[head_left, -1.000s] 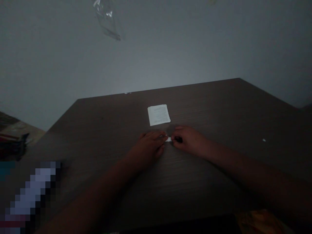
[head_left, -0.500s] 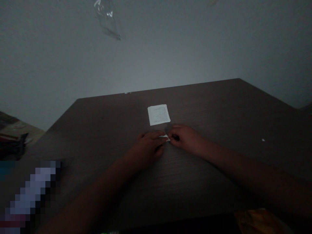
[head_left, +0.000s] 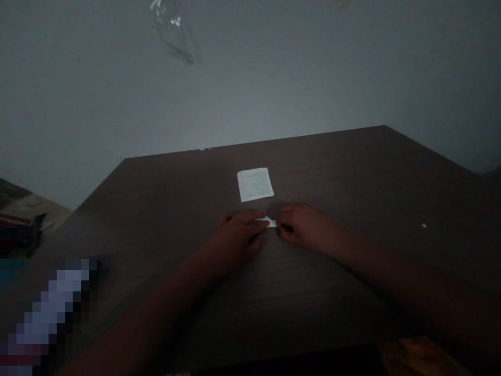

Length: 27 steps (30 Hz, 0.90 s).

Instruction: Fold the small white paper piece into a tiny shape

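Note:
A small folded piece of white paper (head_left: 271, 223) lies low on the brown table, mostly hidden by my hands. My left hand (head_left: 238, 235) holds it down, its fingertips on the paper and the thumb bent below. Closed in a pinch, my right hand (head_left: 299, 223) meets the paper's right end with its fingertips. Just beyond both hands lies a stack of square printed paper sheets (head_left: 255, 184), touched by neither. The light is dim, so the paper's folds are hard to make out.
The brown table (head_left: 332, 167) reaches back to a pale wall (head_left: 274, 78). A clear plastic bag (head_left: 172, 31) hangs there. One tiny white scrap (head_left: 424, 225) lies at the right, another scrap (head_left: 205, 149) at the back edge. A blurred-out pale object (head_left: 55, 308) is at lower left.
My right hand has slid slightly to the right, away from my left hand. More of the white paper shows between them. My left hand stays almost still.

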Each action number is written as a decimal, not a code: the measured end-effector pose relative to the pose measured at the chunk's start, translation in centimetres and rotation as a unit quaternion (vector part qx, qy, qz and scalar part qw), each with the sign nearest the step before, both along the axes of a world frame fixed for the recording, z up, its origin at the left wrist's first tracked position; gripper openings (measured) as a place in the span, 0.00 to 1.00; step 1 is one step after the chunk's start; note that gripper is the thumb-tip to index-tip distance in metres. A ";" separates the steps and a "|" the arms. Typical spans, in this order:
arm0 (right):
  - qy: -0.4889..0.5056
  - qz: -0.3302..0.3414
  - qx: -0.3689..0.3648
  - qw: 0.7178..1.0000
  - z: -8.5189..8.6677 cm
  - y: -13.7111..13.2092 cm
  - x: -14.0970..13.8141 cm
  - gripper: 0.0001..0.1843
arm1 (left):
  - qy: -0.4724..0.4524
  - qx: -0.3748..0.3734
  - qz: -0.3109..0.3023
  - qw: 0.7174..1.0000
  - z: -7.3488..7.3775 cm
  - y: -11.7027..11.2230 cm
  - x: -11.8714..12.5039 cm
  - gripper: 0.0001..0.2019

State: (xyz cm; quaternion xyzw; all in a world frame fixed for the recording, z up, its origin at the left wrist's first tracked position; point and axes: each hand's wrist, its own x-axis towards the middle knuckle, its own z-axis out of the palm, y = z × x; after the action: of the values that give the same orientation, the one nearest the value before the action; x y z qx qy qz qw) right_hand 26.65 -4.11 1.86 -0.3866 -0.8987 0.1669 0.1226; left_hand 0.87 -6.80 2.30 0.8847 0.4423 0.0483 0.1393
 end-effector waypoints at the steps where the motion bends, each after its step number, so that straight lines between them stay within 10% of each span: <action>1: 0.003 0.002 0.002 1.000 0.0 0.0 -0.1 0.08 | -0.001 -0.002 -0.001 1.000 0.1 0.0 0.0 0.25; 17: 0.041 -0.014 0.005 0.999 -1.3 0.8 -1.6 0.07 | -0.119 0.020 0.001 0.993 -1.9 1.6 -1.0 0.22; 27: 0.049 -0.019 0.015 0.998 -1.2 0.6 -1.5 0.08 | -0.086 0.018 0.070 0.994 -0.5 1.1 -0.8 0.12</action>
State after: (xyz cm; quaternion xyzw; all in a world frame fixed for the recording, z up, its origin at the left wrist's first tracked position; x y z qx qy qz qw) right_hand 25.16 -3.51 0.65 -0.3930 -0.8865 0.1698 0.1757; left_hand 0.03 -5.68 1.80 0.8468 0.4882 0.1416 0.1570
